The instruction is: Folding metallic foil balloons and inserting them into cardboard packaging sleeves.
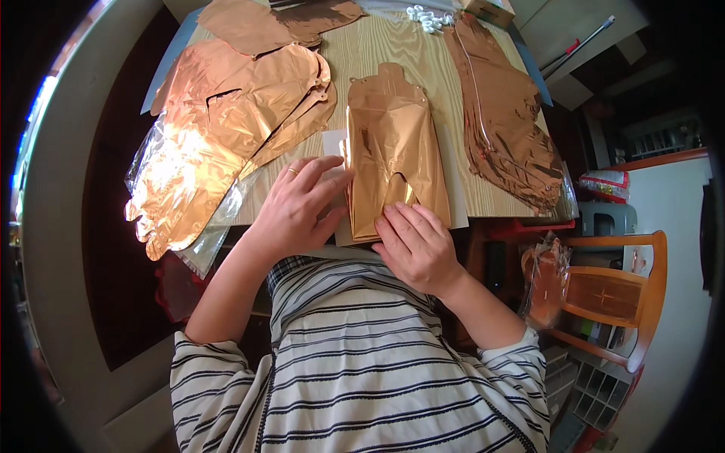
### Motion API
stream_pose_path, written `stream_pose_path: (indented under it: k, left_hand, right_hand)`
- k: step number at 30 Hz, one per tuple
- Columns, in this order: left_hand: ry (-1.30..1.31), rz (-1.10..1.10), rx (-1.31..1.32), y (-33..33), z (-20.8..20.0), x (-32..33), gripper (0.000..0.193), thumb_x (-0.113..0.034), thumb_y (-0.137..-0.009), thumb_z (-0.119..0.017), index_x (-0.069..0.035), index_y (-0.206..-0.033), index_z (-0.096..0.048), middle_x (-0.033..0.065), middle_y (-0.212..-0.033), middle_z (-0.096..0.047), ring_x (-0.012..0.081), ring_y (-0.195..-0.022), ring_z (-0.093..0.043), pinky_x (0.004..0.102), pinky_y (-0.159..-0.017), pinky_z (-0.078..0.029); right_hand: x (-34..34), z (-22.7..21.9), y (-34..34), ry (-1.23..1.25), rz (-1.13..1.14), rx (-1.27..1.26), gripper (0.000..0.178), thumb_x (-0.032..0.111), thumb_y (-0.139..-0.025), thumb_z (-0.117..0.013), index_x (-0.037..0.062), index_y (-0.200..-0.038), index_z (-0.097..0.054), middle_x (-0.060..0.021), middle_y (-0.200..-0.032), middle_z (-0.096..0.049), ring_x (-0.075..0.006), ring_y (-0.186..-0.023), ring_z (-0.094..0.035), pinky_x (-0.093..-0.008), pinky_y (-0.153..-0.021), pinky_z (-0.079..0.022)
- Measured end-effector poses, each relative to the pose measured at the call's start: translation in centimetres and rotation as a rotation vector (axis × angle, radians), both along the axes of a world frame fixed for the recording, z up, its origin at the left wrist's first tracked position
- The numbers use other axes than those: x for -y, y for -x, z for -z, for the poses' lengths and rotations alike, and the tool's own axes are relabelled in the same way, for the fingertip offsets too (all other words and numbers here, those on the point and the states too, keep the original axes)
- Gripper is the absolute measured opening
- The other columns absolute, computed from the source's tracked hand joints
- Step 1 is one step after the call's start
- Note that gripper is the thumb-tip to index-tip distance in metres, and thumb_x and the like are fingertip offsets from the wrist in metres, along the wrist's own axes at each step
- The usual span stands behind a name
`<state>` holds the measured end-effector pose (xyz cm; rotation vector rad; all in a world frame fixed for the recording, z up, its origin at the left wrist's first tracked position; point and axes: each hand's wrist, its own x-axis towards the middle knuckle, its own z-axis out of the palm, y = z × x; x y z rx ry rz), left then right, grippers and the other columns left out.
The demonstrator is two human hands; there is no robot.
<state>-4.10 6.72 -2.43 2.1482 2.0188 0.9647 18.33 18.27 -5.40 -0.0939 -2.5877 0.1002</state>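
Observation:
A copper-coloured foil balloon (393,140), flat and folded into a long narrow shape, lies before me at the table's near edge. Its rounded tab points away from me, and a white sheet (459,205) shows beneath it. My left hand (302,202) is open, its fingers apart at the left edge of the folded foil. Across the near end rests my right hand (417,245), open, with its fingers laid flat on the foil. Neither hand grips anything. Some of the near edge is hidden under my right fingers.
Loose flat foil balloons (226,113) spread over the table's left side, partly on clear plastic. Another foil stack (502,113) lies along the right. Small white rolls (428,18) and a cardboard box (489,10) sit at the far edge. A wooden chair (612,294) stands at right.

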Motion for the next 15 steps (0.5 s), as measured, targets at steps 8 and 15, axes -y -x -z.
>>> stream_pose_path:
  k: [8,15]
  left_hand:
    - [0.019,0.184,0.090,0.6,1.1,-0.1,0.039,-0.006,-0.077,-0.073,-0.003,-0.116,-0.068,0.0177,-0.127,-0.061,0.0382,-0.124,-0.055,0.0459,-0.104,-0.046]
    - [-0.006,0.204,0.105,0.6,1.1,-0.4,0.035,-0.006,-0.078,-0.073,-0.001,-0.113,-0.070,0.0176,-0.123,-0.063,0.0364,-0.118,-0.062,0.0432,-0.099,-0.051]
  right_hand:
    - [0.5,0.1,-0.5,-0.013,0.034,-0.018,0.039,0.020,-0.081,-0.074,0.0026,-0.115,-0.068,-0.0140,-0.114,-0.064,-0.0303,-0.107,-0.061,-0.0470,-0.100,-0.046]
    - [0.5,0.2,-0.2,-0.100,0.016,-0.071,0.031,0.022,-0.085,-0.070,0.0034,-0.109,-0.070,-0.0111,-0.109,-0.065,-0.0272,-0.102,-0.061,-0.0457,-0.098,-0.046]
